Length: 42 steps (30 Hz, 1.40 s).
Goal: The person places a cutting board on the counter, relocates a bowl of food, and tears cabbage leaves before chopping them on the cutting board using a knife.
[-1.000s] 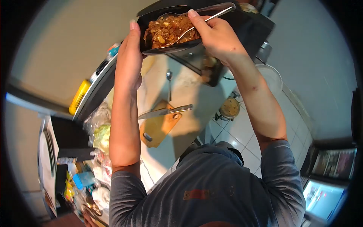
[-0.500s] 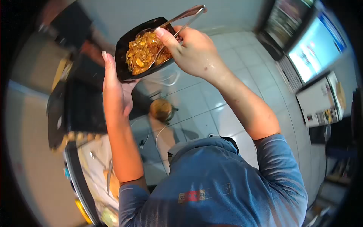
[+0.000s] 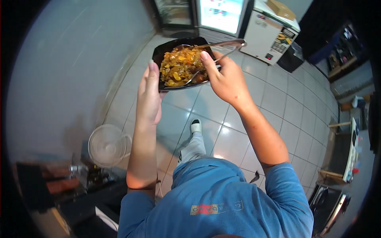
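Note:
A black square bowl (image 3: pixel 156 51) is held up in front of me between both hands. Chopped, glossy yellow-brown cooked food (image 3: pixel 174 69) fills it. My left hand (image 3: pixel 150 93) supports the left side, thumb up along the wall and the other fingers mostly hidden underneath. On the right, my right hand (image 3: pixel 229 81) grips the rim, its thumb reaching over the edge. Metal tongs (image 3: pixel 224 43) rest in the bowl, arms spread into the food and joined end sticking out past the right hand; the right thumb lies between the arms.
Tiled floor (image 3: pixel 274 103) stretches ahead, with a wall (image 3: pixel 79 59) on the left. Beyond the bowl stand a lit glass-door fridge (image 3: pixel 222 14) and a white chest freezer (image 3: pixel 266 35). A clear plastic bucket (image 3: pixel 105 146) is at lower left; shelving (image 3: pixel 341 150) lines the right.
My view has swung right, bringing the fridge and freezer ahead and the bucket into sight. The counter on the left has left view. Both hands still hold the bowl, one foot now stepping forward.

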Available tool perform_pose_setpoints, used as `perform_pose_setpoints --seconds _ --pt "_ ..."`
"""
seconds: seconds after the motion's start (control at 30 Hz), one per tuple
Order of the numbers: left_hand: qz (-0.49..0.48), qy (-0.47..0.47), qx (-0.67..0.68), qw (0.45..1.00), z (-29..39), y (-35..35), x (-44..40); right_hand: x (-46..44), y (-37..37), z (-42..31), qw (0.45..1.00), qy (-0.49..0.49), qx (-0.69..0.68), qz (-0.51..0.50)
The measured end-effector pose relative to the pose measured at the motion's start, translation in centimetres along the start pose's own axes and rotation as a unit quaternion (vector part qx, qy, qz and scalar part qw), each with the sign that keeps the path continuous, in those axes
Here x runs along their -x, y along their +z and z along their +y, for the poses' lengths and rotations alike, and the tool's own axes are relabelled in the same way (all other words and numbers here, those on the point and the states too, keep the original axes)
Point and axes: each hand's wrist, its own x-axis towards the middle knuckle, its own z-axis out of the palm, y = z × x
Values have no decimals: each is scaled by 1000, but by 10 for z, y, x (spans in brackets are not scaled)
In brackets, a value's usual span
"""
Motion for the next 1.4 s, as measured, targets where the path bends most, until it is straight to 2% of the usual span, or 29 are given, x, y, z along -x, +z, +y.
perform_pose_setpoints --seconds 0.2,0.23,0.3,0.4,0.47,0.57,0.7,0.77,0.8,0.87,1.0,1.07,1.13,1.27,1.3,1.33,1.4 --pt "-102 -46 25 993 -44 89 -127 -71 -65 82 985 45 83 142" --pt "-125 -54 23 990 -45 103 -144 -82 -79 84 987 80 44 133" --pt "-186 -44 48 980 -45 137 -178 -100 -102 97 980 100 57 164" --pt "-224 -53 63 971 -50 184 -227 -131 -134 122 966 132 90 203" --pt "-258 -54 10 964 -59 208 -268 -158 -148 143 952 136 101 255" --pt "-280 -71 -31 957 -60 246 -286 -171 -178 162 948 144 92 270" --pt "-330 -93 -33 939 -112 299 -371 -227 -205 229 935 182 115 283" --pt "-307 -115 14 945 -135 332 -402 -252 -225 259 929 224 119 269" --pt "-268 -75 0 961 -126 348 -406 -272 -243 272 948 179 92 248" --pt "-262 -64 -13 963 -135 385 -418 -283 -274 299 948 139 121 261" --pt "-211 -74 10 975 -165 423 -508 -371 -296 357 959 113 121 229" --pt "-182 -61 -28 981 -176 441 -543 -408 -302 395 964 108 102 220" --pt "-155 -136 -71 976 -190 459 -574 -432 -311 421 967 134 118 182" --pt "-228 -128 -114 958 -255 486 -676 -507 -315 519 970 131 85 187" --pt "-180 -115 -114 970 -269 496 -692 -522 -318 530 974 98 48 197" --pt "-134 -105 -114 979 -285 505 -712 -537 -317 551 973 106 51 199" --pt "-153 -128 -83 976 -311 520 -756 -571 -318 594 973 119 46 195"
